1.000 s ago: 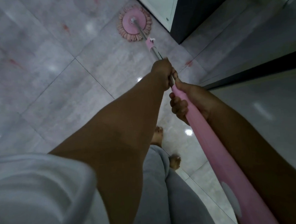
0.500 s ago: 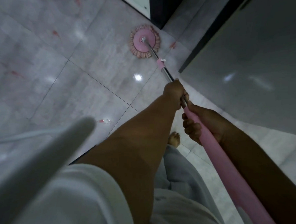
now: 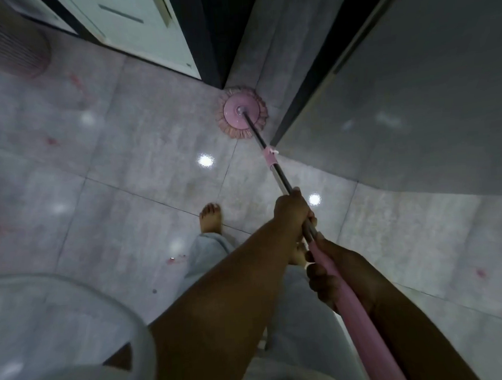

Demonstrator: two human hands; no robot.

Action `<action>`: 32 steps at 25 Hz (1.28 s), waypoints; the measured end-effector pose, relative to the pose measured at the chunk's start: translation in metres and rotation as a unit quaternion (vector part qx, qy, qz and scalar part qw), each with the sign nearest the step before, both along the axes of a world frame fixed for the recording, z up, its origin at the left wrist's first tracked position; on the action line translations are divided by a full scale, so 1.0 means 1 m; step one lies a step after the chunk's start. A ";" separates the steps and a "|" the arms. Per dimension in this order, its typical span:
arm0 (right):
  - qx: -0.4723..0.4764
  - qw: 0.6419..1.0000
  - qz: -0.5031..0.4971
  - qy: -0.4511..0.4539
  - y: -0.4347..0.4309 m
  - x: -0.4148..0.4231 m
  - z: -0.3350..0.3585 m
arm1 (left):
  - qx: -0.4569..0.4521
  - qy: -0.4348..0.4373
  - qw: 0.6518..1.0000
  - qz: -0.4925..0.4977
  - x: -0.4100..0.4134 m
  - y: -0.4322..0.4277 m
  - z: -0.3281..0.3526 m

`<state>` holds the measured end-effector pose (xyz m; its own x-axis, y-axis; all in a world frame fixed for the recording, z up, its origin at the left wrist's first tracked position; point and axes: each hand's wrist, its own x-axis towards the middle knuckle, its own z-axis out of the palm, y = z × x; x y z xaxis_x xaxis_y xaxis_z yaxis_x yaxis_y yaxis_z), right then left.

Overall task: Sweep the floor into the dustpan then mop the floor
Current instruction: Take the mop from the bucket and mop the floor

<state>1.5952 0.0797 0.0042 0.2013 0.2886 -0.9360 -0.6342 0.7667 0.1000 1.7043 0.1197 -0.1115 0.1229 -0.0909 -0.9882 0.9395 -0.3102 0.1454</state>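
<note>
Right hand: the right hand (image 3: 334,273) is seen nearest, at 5 o'clock of the view; its fingers are curled round the thick pink plastic grip (image 3: 360,321) of the mop.
Left hand: the left hand (image 3: 292,213) is placed just beyond it; its fingers are wrapped tightly round the thin grey metal shaft (image 3: 281,179), where the pink grip ends.
Bare foot: a bare foot (image 3: 211,218) is set on the tiles at 9 o'clock from the left hand.
Mop head: the round pink mop head with pale fringe (image 3: 241,112) is laid flat on the floor at 11 o'clock from the hands, pushed into the corner between the white door panel (image 3: 146,34) and the glossy grey cabinet wall (image 3: 414,91).
Floor: small red stains (image 3: 171,260) are seen on the shiny grey tiled floor (image 3: 139,167), at 7, 9 and 10 o'clock of the view.
Done: sweeping is judged finished, because no broom or dustpan is shown.
In hand: mopping, now at the far corner.
Left: the stained tiles on the 9 o'clock side, up to the pink ribbed basket (image 3: 5,43), are judged not yet wiped.
</note>
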 end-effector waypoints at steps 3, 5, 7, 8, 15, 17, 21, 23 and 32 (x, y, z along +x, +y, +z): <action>-0.016 0.999 -0.043 -0.021 0.019 0.053 -0.014 | -0.016 -0.026 0.999 -0.037 0.060 0.007 -0.015; -0.023 0.997 -0.065 -0.029 0.025 0.089 -0.023 | -0.022 -0.047 0.996 -0.066 0.096 0.004 -0.024; -0.022 0.996 -0.077 -0.039 0.027 0.117 -0.030 | -0.030 -0.054 0.996 -0.070 0.125 0.001 -0.029; -0.020 0.996 -0.082 -0.041 0.027 0.126 -0.031 | -0.030 -0.054 0.996 -0.069 0.136 -0.001 -0.029; -0.008 0.995 -0.096 -0.030 0.038 0.102 -0.016 | -0.033 -0.034 0.995 -0.091 0.109 0.009 -0.011; 0.003 0.996 -0.087 -0.017 0.040 0.080 -0.003 | -0.038 -0.020 0.996 -0.080 0.084 0.015 0.000; 0.016 0.999 -0.034 -0.003 0.034 0.046 0.014 | -0.025 0.021 0.998 -0.056 0.046 0.022 0.019; 0.022 1.000 0.004 -0.002 0.033 0.036 0.020 | -0.025 0.022 0.999 -0.030 0.033 0.029 0.025; 0.008 0.986 0.166 -0.010 0.057 0.073 0.008 | -0.024 -0.001 0.987 0.156 0.054 0.085 0.020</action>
<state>1.6687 0.1364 0.0122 0.1122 0.3558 -0.9278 -0.8524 0.5144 0.0942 1.7578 0.2047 -0.0920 0.1552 -0.0953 -0.9833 0.9878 0.0013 0.1558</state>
